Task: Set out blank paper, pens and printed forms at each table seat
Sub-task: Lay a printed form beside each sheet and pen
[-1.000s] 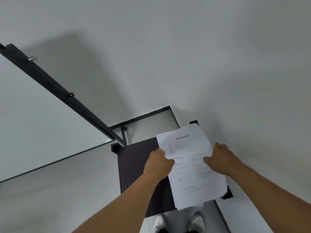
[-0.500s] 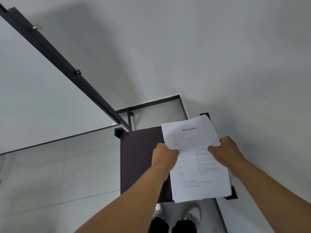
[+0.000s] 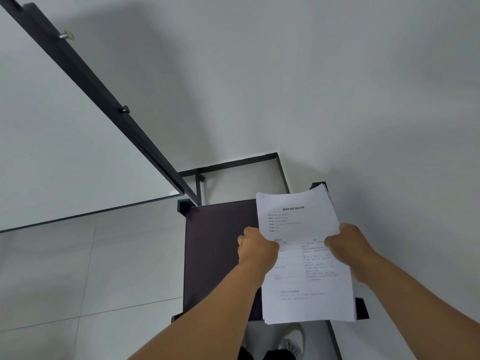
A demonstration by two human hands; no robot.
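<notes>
Both hands (left hand (image 3: 255, 249), right hand (image 3: 346, 245)) grip printed forms (image 3: 302, 258).

White stack of printed forms (image 3: 304, 255) with small grey-black text lines and a bolder dark heading up top, over a dark brown, nearly black stool seat (image 3: 215, 255) with black corner brackets. Pale grey-white wall (image 3: 311, 74), white board panel (image 3: 52, 152) edged by a matte black frame bar (image 3: 104, 94) with a silvery screw, plus light grey floor tiles (image 3: 91, 268) with thin darker grout lines. White sneaker (image 3: 293, 339) with greyish trim down at the bottom, black trousers next to it.
</notes>
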